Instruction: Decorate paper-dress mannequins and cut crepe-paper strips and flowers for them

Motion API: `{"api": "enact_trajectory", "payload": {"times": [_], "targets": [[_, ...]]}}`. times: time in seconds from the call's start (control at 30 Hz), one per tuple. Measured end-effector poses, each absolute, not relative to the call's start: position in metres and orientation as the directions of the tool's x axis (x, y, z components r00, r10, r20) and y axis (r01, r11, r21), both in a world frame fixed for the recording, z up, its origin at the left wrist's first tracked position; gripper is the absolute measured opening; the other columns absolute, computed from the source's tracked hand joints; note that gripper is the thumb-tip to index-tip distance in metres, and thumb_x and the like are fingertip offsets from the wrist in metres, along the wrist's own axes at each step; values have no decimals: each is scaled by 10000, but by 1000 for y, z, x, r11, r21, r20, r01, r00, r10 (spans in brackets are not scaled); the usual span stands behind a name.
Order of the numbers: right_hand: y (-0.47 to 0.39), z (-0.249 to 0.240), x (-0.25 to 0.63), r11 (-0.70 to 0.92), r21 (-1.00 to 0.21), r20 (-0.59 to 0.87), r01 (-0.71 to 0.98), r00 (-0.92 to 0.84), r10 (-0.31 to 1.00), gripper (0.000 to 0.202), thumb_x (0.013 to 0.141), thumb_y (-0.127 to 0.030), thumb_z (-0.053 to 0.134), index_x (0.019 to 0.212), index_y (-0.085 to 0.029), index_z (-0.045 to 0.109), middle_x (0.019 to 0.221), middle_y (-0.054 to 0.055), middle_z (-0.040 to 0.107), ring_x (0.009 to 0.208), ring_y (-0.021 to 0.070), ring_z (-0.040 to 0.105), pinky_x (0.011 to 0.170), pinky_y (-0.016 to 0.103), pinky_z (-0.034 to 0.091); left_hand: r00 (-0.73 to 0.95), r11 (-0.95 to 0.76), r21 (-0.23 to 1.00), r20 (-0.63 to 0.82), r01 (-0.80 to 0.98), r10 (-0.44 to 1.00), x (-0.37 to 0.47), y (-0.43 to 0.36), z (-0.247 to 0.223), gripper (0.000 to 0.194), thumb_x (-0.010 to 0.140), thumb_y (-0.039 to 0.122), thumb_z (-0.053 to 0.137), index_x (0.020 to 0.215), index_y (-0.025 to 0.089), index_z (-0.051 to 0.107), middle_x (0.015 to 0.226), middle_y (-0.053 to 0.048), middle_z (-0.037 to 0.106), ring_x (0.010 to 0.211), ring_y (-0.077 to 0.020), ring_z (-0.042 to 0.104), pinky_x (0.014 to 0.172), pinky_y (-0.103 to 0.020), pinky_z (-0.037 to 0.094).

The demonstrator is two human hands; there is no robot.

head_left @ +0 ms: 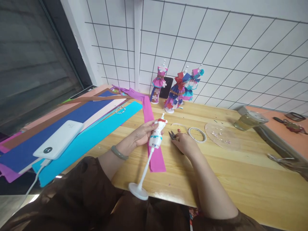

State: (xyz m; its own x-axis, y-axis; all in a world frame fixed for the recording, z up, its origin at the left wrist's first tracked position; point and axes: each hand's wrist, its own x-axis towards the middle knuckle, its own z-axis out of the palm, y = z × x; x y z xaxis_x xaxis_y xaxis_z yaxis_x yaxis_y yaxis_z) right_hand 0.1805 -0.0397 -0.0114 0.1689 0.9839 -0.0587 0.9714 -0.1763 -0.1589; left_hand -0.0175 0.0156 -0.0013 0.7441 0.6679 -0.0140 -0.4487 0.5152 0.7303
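My left hand (143,132) is closed round a small white doll mannequin (156,138) on a thin stand, tilted so its round base points toward me. Scraps of red and blue stick to its bust and hips. Under it a pink crepe paper strip (154,120) runs across the table. At the right, my right hand (186,144) is closed on a pair of dark scissors (172,135), their blades pointing left and slightly parted. Just past that hand lies a roll of white tape (197,134).
Several dressed mannequins (178,91) and a phone (166,87) stand by the tiled wall. Coloured crepe sheets (96,136) with a white power bank (59,139) cover the left side. A clear plate of beads (220,135) and a cup (250,120) are at the right.
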Motion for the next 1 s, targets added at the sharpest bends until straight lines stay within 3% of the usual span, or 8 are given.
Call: {"api": "enact_trajectory", "payload": {"times": [0.27,0.33,0.43,0.53,0.6,0.7,0.83,1.0], "targets": [[-35,-15,181,-193,-151,25,970,199,980,261,805,-184,387,779,-135,642,718,172,666,632,224,619,535,293,384,751,656,595,-127,-465,648,-21,21,-2,316,851,291,443,1084,109,556,961,-144,642,779,-175,635,722,-313,505],[-35,-10,179,-161,-316,43,935,184,982,270,830,-230,366,828,-149,623,686,130,662,582,201,608,503,279,385,743,642,602,-116,-475,659,-22,23,-2,332,851,336,433,1070,123,563,968,-139,640,681,-151,626,692,-319,510],[-38,2,168,-67,-743,60,666,166,984,289,854,-337,350,906,-168,579,550,28,596,464,152,549,439,244,373,726,615,614,-99,-494,681,-21,23,-2,336,840,399,450,1007,138,581,935,-117,641,542,-97,571,682,-329,512],[-44,11,151,18,-908,98,418,173,980,323,854,-417,367,938,-170,558,445,-54,451,385,112,440,401,221,329,714,604,621,-101,-499,693,-20,23,-2,337,826,421,477,949,129,590,914,-115,640,567,-105,580,716,-347,509],[-47,12,141,69,-930,131,361,151,980,348,855,-446,374,949,-173,567,461,-61,426,391,100,405,401,218,314,714,602,626,-102,-496,693,-19,23,-3,362,820,438,479,949,119,592,919,-125,637,663,-147,614,727,-348,507],[-47,8,132,168,-917,218,363,102,971,386,838,-465,425,1073,-190,560,694,6,589,570,123,523,509,234,399,704,591,632,-100,-501,704,-17,22,-3,377,819,450,476,963,123,595,878,-112,639,749,-180,627,702,-323,509],[-46,1,131,262,-846,351,464,115,929,470,825,-442,473,1222,-191,491,1080,77,607,914,191,562,754,313,446,668,551,661,-99,-510,737,-15,21,-3,321,819,424,494,903,135,607,748,-60,624,653,-135,611,604,-241,497],[-47,3,135,301,-767,400,567,54,915,452,849,-392,452,1259,-206,475,1201,72,574,1054,215,537,895,379,405,648,511,692,-81,-511,757,-13,21,-7,326,824,416,494,868,116,612,721,-59,613,601,-110,592,544,-199,476]]}}
